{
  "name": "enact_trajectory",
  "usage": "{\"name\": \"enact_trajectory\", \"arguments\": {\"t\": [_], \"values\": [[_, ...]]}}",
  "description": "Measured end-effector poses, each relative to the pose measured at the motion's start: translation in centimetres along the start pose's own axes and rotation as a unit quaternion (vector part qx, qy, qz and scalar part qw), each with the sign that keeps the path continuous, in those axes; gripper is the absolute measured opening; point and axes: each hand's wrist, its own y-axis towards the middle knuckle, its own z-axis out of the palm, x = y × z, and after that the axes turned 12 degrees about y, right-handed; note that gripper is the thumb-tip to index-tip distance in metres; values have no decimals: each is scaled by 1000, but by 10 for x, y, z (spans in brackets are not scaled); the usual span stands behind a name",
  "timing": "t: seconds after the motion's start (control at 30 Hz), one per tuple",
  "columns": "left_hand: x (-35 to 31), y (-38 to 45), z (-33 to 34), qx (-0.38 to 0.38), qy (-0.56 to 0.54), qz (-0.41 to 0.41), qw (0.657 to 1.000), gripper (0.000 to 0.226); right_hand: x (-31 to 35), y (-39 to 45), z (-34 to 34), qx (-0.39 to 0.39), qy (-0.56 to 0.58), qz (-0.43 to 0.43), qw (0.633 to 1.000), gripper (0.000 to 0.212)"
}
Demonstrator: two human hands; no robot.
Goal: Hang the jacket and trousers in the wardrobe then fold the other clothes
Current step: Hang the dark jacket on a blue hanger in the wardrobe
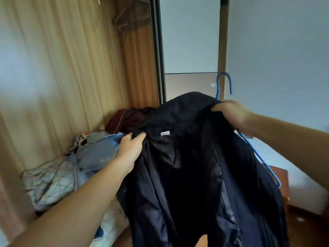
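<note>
Jacket (pixel 192 157): dark, held up open before the wardrobe (pixel 190 82), above the bed (pixel 53 175). Left hand (pixel 130 147) grips the collar; right hand (pixel 229 113) grips the other shoulder and blue hanger (pixel 224 82). Step: fitting the hanger. Next, likely: seat both shoulders, hook onto the rail.

The jacket (pixel 195 166) is held up at centre, gripped at nine o'clock by the left hand (pixel 130 148) and at two o'clock by the right hand (pixel 231 113). The hanger (pixel 224 82) is seen at the jacket's two o'clock. The bed (pixel 58 175) lies at nine o'clock, behind the jacket, with clothes (pixel 128 120) heaped on it.
</note>
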Motion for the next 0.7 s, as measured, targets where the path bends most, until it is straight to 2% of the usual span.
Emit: {"name": "enact_trajectory", "arguments": {"t": [0.07,0.13,0.2,0.27,0.33,0.37,0.43,0.47,0.57,0.7], "values": [[-18,-1,7,1,-42,-19,999,13,-28,-13,0,26,-80,1,996,22],[-41,-6,19,45,-55,-15,997,12,-56,-29,2,35,-139,12,990,26],[-65,-16,34,90,-42,-6,995,9,-86,-45,-1,23,-151,36,988,20],[-84,-28,47,128,-24,-8,991,18,-109,-60,-9,21,-138,84,987,11],[-95,-39,58,157,9,-10,988,25,-116,-75,-20,10,-91,129,987,18],[-98,-44,65,165,34,-3,986,25,-113,-82,-26,-18,-59,138,989,31],[-98,-51,79,185,87,26,979,21,-106,-91,-38,-120,-12,140,983,51],[-97,-56,87,195,115,44,973,19,-106,-93,-45,-172,-1,136,976,54],[-87,-65,104,207,190,82,956,18,-105,-97,-63,-261,93,112,954,43],[-74,-65,111,194,258,109,940,11,-109,-111,-81,-230,270,73,932,34]]}}
